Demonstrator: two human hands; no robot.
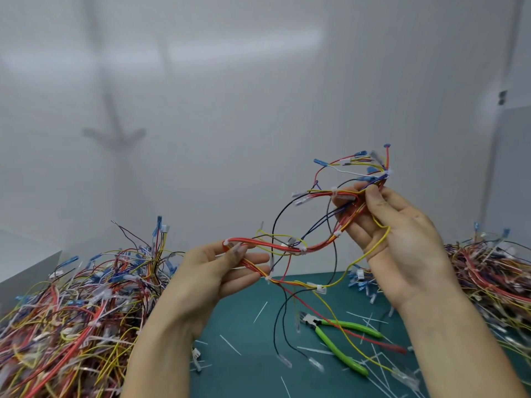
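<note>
While both hands hold a wire harness (301,249) up in the air above a green mat (253,328), loose stock crowds the bench on either side: a big tangled heap of wires (71,311) at left, reaching up to the left forearm, and a second heap (488,271) at right, partly hidden behind the right wrist. Green-handled cutters (340,338) lie on the mat beneath the harness, jaws toward the upper left, with the harness's hanging red and yellow leads crossing over the handles. Trimmed cable-tie ends (230,344) lie scattered over the mat, thickest near the cutters. A grey box corner (28,265) shows at far left; a plain white wall stands behind. Nothing lies between the camera and the harness except the hands themselves. Left hand (218,271) pinches the lower-left end of the red bundle between thumb and fingers, just by a white tie. Right hand (402,239) grips the upper part, fingers curled round the bundle, a yellow loop draped across the palm. Long axis of the harness runs from lower left up to upper right in a shallow S. Branched end fans out above the right hand, blue terminals (360,153) pointing up and leftward. Black, red and yellow leads droop down toward the mat, their clear end sleeves low near it; contact with the mat cannot be told.
</note>
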